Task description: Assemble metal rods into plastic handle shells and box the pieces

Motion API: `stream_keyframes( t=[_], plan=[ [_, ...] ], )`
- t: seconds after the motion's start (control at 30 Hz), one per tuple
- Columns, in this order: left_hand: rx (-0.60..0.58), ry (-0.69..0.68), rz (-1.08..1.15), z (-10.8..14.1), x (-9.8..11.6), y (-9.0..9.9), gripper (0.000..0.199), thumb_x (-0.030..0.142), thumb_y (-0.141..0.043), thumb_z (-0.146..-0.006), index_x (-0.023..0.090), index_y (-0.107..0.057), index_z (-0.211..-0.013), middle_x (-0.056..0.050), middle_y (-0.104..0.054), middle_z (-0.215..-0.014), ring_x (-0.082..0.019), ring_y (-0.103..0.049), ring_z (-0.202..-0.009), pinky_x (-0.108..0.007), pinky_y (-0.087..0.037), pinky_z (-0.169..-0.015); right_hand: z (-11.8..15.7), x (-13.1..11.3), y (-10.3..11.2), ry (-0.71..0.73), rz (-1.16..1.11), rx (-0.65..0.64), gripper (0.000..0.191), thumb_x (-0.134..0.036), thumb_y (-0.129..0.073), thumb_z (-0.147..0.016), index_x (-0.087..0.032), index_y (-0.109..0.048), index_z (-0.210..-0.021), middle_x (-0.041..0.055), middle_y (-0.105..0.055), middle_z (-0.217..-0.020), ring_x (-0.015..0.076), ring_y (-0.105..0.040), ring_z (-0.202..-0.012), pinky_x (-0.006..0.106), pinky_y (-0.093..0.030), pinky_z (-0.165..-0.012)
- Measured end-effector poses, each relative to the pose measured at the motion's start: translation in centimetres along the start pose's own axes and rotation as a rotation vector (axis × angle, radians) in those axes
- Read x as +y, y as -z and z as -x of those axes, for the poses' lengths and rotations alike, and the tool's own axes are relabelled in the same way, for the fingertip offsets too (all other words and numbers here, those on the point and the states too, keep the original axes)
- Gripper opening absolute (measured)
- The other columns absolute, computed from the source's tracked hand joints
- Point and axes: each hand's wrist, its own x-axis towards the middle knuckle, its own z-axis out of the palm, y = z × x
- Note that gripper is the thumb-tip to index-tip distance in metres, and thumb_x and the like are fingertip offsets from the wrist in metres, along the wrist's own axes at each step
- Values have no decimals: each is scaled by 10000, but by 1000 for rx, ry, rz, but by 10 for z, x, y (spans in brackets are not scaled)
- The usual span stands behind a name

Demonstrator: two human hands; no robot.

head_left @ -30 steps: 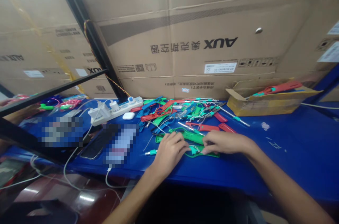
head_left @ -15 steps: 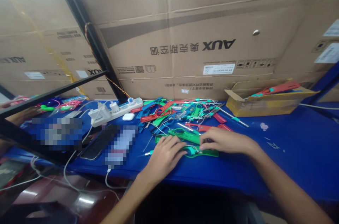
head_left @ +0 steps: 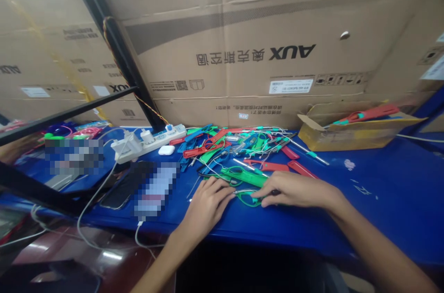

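Compared with the earlier frame, the left hand (head_left: 207,206) has been drawn back off the green loop (head_left: 247,198), which is now largely covered by the right hand (head_left: 294,190). The left fingers (head_left: 222,193) lie flat and slightly apart on the blue table (head_left: 381,191). The right fingers (head_left: 268,196) are held together over the loop (whether clamped cannot be told). A green handle (head_left: 241,176) lies just above. "AUX" is read upside down on the carton (head_left: 243,20).

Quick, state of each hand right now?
Left hand: open, lying flat, nothing visibly held.
Right hand: fingers curled at a green plastic clip; cannot tell if gripping it.
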Motion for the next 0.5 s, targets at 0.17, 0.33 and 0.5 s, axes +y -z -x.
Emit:
stream_keyframes(
  t=[0.17,0.33,0.5],
  plan=[
    [2,-19,50,2,-1,1,226,245,-514,-1064,237,-734,-1114,-35,-708,-1032,-206,-607,-932,-350,-439,-772,2,0,0,-12,-7,0,404,-491,-596,-986,-246,-730,-1277,75,-796,-1074,200,-706,-834,290,-520,-784],
    [-6,18,79,0,-1,-1,218,270,-534,-1056,254,-749,-1082,-26,-701,-998,-198,-610,-898,-338,-433,-751,2,-3,0,-14,15,-10,335,-415,-601,-1004,-270,-727,-1278,60,-792,-1105,210,-713,-937,279,-509,-797],
    [-71,127,76,-3,-2,3,135,251,-617,-1010,274,-749,-1016,3,-713,-1012,-212,-619,-902,-347,-427,-759,0,-4,-3,-3,111,7,301,-375,-595,-1016,-301,-722,-1279,43,-798,-1038,198,-695,-883,274,-473,-755]
  ],
)
